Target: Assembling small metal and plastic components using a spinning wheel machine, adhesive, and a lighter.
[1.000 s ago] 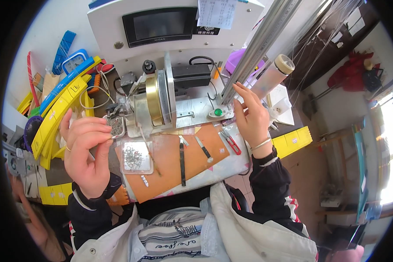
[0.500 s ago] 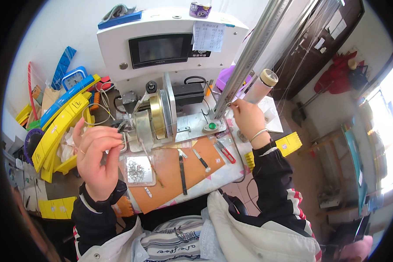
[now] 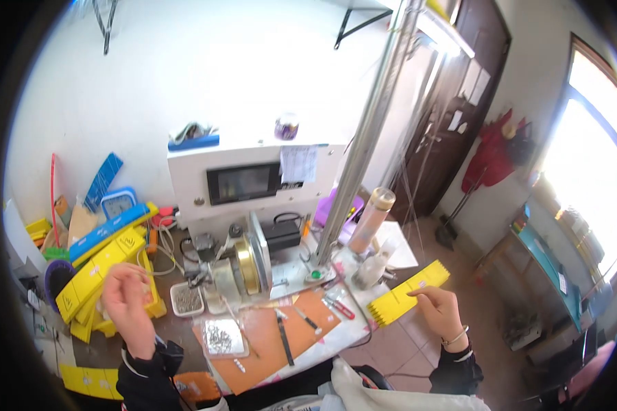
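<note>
Two hands above a tabletop (image 3: 182,332), either side of a white-cased machine (image 3: 192,179) at the frame's centre.
Angled yellow strips (image 3: 89,288) fill the lower left; the blurred left hand (image 3: 128,309) overlaps them, fingers curled. A single toothed yellow strip (image 3: 399,303) lies right of centre, the right hand's (image 3: 437,316) bent index finger over its edge, contact unclear. Whether either hand grasps anything, I cannot tell. Below the machine sits a clear box of metal pieces (image 3: 223,338).

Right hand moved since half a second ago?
Yes: judged against the metal post, the right hand has shifted away to the right and lower in the view.
</note>
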A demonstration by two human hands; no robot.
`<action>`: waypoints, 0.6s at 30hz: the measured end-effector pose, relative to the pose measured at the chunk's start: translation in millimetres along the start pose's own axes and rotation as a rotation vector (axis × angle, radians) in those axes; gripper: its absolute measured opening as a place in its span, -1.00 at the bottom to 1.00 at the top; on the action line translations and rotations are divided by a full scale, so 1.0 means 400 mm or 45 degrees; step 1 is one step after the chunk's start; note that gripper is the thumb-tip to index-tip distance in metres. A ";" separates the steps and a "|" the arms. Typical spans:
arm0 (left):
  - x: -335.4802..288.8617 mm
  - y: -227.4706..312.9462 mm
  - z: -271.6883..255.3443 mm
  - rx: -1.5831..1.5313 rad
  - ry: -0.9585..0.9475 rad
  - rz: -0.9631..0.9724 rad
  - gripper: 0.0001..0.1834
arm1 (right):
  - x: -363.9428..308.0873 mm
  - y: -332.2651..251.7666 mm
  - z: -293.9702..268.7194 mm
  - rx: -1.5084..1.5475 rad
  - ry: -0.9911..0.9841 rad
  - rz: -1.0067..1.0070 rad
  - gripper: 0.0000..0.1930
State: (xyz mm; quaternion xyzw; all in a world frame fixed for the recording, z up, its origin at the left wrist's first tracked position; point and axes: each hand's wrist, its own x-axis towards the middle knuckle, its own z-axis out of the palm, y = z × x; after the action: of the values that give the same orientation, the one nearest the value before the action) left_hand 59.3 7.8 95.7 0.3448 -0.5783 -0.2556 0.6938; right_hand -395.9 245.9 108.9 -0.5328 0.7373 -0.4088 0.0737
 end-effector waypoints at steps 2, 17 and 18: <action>-0.027 0.030 0.024 -0.164 -0.327 0.024 -0.97 | -0.056 0.070 -0.056 -0.028 0.138 0.265 -0.83; -0.316 0.215 0.387 0.043 -1.338 0.616 -0.87 | -0.186 -0.096 0.117 0.221 -0.038 -0.419 -0.62; -0.335 0.226 0.401 0.029 -1.351 0.630 -0.88 | -0.195 -0.086 0.131 0.257 -0.080 -0.454 -0.65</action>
State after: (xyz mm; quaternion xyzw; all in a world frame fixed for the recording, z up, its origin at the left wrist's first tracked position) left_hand -128.5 136.4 96.6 0.0317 -0.9128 -0.2173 0.3444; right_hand -309.7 281.2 72.4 -0.6573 0.5840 -0.4703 0.0761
